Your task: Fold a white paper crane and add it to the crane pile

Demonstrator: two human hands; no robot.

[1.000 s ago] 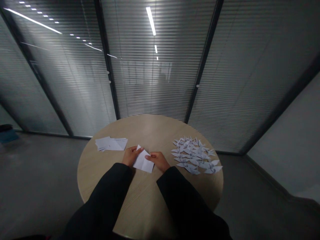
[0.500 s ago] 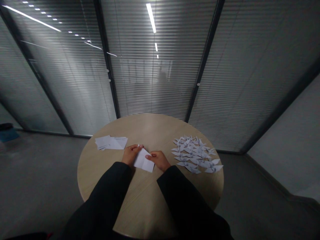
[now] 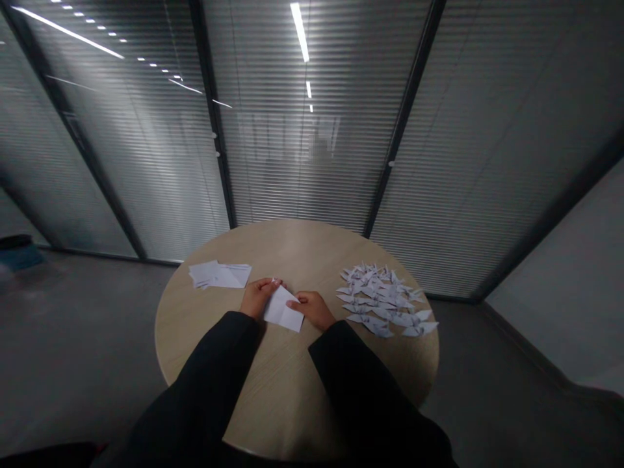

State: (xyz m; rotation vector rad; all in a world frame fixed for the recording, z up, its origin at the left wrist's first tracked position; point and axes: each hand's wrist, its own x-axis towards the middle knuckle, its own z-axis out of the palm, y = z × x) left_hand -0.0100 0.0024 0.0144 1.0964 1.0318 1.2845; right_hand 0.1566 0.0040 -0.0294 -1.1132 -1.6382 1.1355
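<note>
A folded white paper sheet (image 3: 283, 311) lies on the round wooden table (image 3: 292, 383) in front of me. My left hand (image 3: 256, 298) pinches its upper left corner, fingers curled over the edge. My right hand (image 3: 316, 310) presses down on the sheet's right side with closed fingers. Both arms wear black sleeves.
A small stack of white paper sheets (image 3: 219, 274) lies on the table to the left. Several folded white paper cranes (image 3: 385, 300) are spread out on the right. Glass partitions with blinds (image 3: 302, 130) stand behind the table, and grey floor surrounds it.
My left hand has folded the sheet's top corner down, so the point that stuck up is now under the fingers. The view has shifted slightly.
</note>
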